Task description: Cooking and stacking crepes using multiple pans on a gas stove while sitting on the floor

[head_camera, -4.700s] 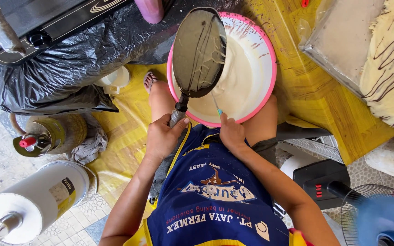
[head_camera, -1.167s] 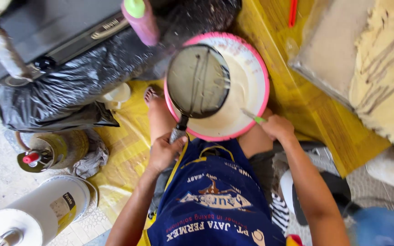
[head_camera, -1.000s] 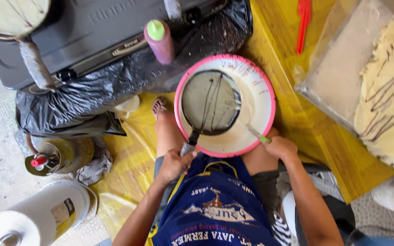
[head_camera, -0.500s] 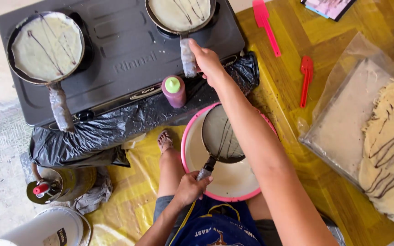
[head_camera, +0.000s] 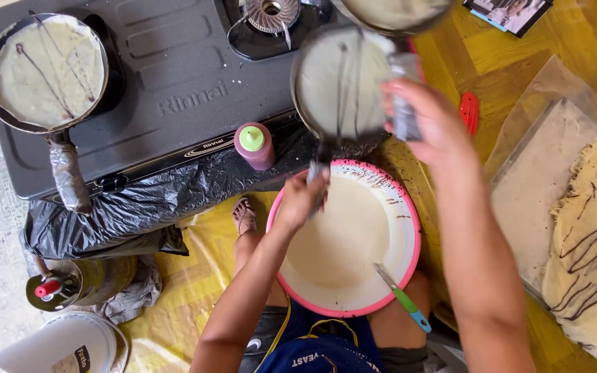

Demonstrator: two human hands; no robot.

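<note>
My left hand [head_camera: 303,199] grips the handle of a small round pan [head_camera: 342,84] coated with pale batter and thin dark lines, held above the far rim of a pink-rimmed bowl of batter [head_camera: 409,259]. My right hand [head_camera: 428,128] is closed on the wrapped handle of a second pan [head_camera: 395,10], lifted at the top edge of the view and partly cut off. A green-handled knife [head_camera: 402,298] leans on the bowl's near rim.
A black two-burner stove [head_camera: 174,76] carries a third batter-coated pan [head_camera: 46,69] on the left; the right burner [head_camera: 271,12] is bare. A pink squeeze bottle [head_camera: 256,145] stands at the stove's front. Finished crepes [head_camera: 592,235] lie on plastic, right. Gas cylinder [head_camera: 63,287] and white bucket [head_camera: 70,344] are lower left.
My right hand took the far pan's handle and lifted it off the right burner. My left hand raised its pan from over the bowl toward the stove.
</note>
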